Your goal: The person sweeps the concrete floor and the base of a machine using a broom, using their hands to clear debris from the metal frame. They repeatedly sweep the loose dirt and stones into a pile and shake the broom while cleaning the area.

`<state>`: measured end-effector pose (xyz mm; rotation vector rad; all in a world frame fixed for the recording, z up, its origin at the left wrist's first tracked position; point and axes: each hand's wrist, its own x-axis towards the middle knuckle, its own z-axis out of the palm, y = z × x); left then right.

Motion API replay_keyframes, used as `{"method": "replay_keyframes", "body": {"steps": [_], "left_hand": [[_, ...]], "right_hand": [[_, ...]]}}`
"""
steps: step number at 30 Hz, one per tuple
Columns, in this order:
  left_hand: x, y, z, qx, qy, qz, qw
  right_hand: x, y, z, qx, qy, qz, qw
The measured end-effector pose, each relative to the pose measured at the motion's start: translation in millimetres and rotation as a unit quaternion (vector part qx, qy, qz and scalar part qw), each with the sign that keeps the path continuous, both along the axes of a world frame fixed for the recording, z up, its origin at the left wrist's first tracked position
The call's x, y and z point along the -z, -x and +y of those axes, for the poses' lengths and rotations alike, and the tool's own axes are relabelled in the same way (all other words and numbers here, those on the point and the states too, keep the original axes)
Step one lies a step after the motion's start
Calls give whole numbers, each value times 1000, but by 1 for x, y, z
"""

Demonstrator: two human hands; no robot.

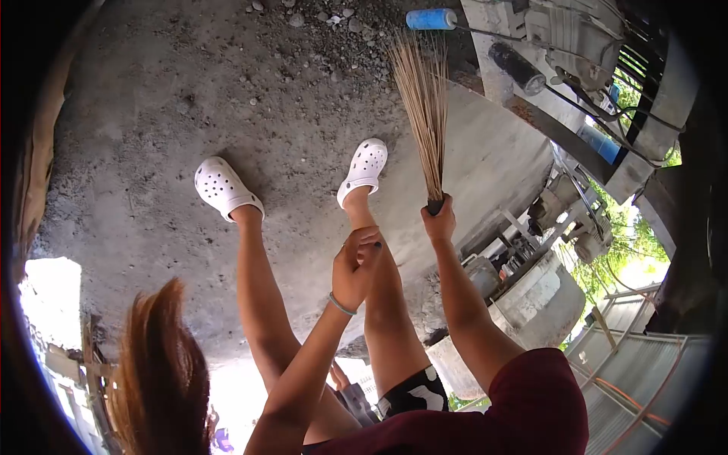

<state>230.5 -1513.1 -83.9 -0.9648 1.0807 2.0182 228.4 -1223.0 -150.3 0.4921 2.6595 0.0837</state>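
Observation:
My right hand is closed around the dark bound end of a stick broom. The broom's thin brown sticks fan out away from me, and their tips reach the rough grey floor beside a blue cylinder. My left hand is in front of my knee with its fingers curled in, and I see nothing in it. A teal band circles the left wrist. Both my feet, in white clogs with holes, stand apart on the floor.
Loose gravel lies on the floor at the top. To the right are the blue cylinder, a dark cylinder, cables, a concrete ledge and a large round grey container. Corrugated sheets stand at the lower right.

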Motion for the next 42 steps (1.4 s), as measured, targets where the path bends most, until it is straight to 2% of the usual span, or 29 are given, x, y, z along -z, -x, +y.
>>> {"method": "replay_keyframes", "body": {"steps": [2, 5, 8, 9, 11, 12, 14, 15, 16, 18, 20, 22, 23, 26, 28, 31, 32, 34, 36, 37, 38, 39, 40, 41, 42], "left_hand": [[6, -8, 7, -15, 31, 7, 999], [10, -13, 16, -11, 24, -10, 1000], [6, -8, 24, -4, 12, -8, 1000], [7, -9, 29, 5, 16, -8, 1000], [9, -9, 34, 6, 14, -15, 1000], [10, -9, 37, 6, 13, -15, 1000], [12, -5, 39, 13, 20, -27, 999], [12, -5, 40, 17, 22, -31, 999], [13, -6, 42, 8, 20, -33, 999], [18, -13, 48, -7, 13, -34, 999], [24, -17, 49, -40, 6, -42, 998], [29, -15, 44, -62, 1, -52, 997], [28, -12, 39, -70, 16, -89, 993], [30, -5, 30, -100, 79, -88, 988], [35, -8, 28, -103, 100, -85, 986], [36, -10, 26, -117, 109, -91, 983], [35, -9, 25, -118, 108, -93, 983], [35, -8, 24, -119, 104, -93, 983], [35, -10, 25, -118, 97, -94, 984], [35, -13, 24, -117, 94, -93, 984], [37, -13, 24, -118, 93, -89, 985], [40, -14, 24, -121, 93, -87, 985], [40, -15, 23, -123, 96, -84, 984], [40, -16, 24, -124, 98, -81, 984], [39, -16, 25, -126, 98, -78, 984]], "right_hand": [[20, 7, 15, 1, -9, 27, 1000], [58, 17, 39, 78, -36, 38, 996], [89, 41, 30, 125, 38, 72, 989], [97, 40, 23, 97, 59, 63, 992], [118, 42, 9, 130, 97, 64, 985], [131, 39, 5, 154, 132, 86, 975], [149, 37, -13, 270, 262, 128, 918], [154, 37, -28, 250, 271, 163, 915], [156, 39, -47, 230, 279, 199, 911], [149, 44, -86, 253, 359, 242, 865], [116, 56, -135, 373, 439, 224, 786], [99, 58, -159, 395, 424, 163, 799], [98, 56, -167, 391, 432, 177, 793], [107, 62, -180, 411, 470, 176, 761], [116, 75, -175, 369, 438, 139, 808], [126, 98, -156, 311, 332, 160, 876], [122, 105, -149, 341, 335, 147, 866], [133, 110, -124, 230, 309, 213, 898], [139, 118, -97, 257, 260, 215, 906], [139, 129, -85, 226, 225, 243, 916], [134, 145, -82, 225, 230, 266, 909], [151, 156, -65, 223, 258, 284, 896], [140, 181, -72, 286, 290, 271, 872], [175, 191, -44, 219, 301, 310, 875], [187, 210, -36, 233, 296, 294, 878]]}}
